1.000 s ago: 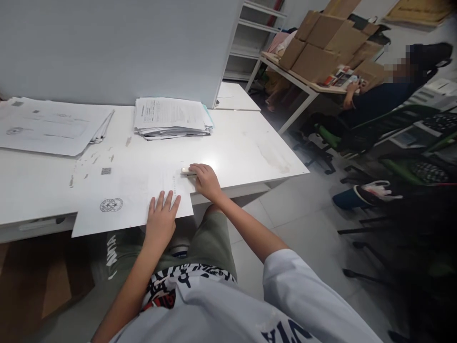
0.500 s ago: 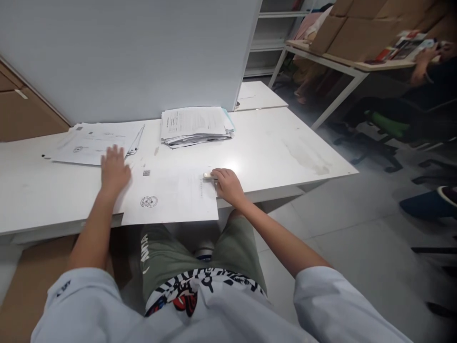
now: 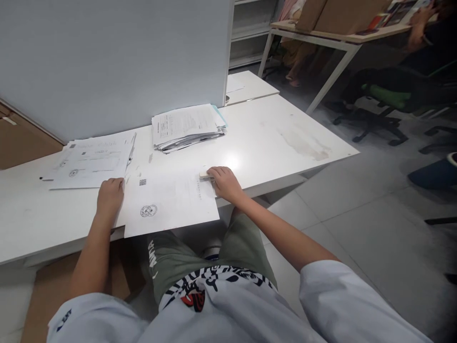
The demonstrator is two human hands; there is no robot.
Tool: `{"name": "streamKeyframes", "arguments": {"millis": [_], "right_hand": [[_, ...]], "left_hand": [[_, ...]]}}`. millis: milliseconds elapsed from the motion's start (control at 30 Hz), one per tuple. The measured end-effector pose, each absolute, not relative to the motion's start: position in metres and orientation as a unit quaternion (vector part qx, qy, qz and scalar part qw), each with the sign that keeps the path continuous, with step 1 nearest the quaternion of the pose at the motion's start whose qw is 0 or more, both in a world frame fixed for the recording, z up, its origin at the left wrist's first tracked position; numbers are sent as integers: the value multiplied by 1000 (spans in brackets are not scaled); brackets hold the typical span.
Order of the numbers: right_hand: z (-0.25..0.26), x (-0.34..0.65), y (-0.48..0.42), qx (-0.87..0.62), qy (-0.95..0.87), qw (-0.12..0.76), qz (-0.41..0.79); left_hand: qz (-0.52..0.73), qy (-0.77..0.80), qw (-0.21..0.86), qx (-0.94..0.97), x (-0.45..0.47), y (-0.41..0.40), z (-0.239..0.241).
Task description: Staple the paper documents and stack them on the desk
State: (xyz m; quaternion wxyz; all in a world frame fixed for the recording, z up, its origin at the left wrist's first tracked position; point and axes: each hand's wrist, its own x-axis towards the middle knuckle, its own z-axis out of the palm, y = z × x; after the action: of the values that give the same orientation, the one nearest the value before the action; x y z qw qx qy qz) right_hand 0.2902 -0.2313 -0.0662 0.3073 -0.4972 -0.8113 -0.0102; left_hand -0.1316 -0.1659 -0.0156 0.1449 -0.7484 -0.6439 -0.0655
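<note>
A stamped sheet of paper (image 3: 167, 205) lies at the front edge of the white desk (image 3: 271, 143) and overhangs it. My right hand (image 3: 224, 183) is curled over a small pale stapler-like object (image 3: 204, 175) at the sheet's right edge. My left hand (image 3: 110, 196) rests at the sheet's left edge with its fingers curled down onto the paper. What the fingers grip there is hidden.
A loose pile of papers (image 3: 93, 159) lies at the left and a thick paper stack (image 3: 187, 126) stands near the grey partition (image 3: 114, 62). Another person sits at the far right by a table (image 3: 321, 35) with cardboard boxes. Office chairs stand on the tiled floor.
My left hand went from the sheet's bottom edge out to the left paper pile, then came back to the sheet's left edge. My right hand stayed on the small object.
</note>
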Motion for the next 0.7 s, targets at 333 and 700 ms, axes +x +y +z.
{"name": "streamKeyframes", "arguments": {"millis": [333, 700], "right_hand": [[-67, 292, -233, -500, -814, 297, -13], [-61, 291, -236, -529, -802, 278, 16]], "left_hand": [[-172, -477, 82, -858, -33, -249, 0], [-113, -393, -30, -912, 62, -262, -17]]}}
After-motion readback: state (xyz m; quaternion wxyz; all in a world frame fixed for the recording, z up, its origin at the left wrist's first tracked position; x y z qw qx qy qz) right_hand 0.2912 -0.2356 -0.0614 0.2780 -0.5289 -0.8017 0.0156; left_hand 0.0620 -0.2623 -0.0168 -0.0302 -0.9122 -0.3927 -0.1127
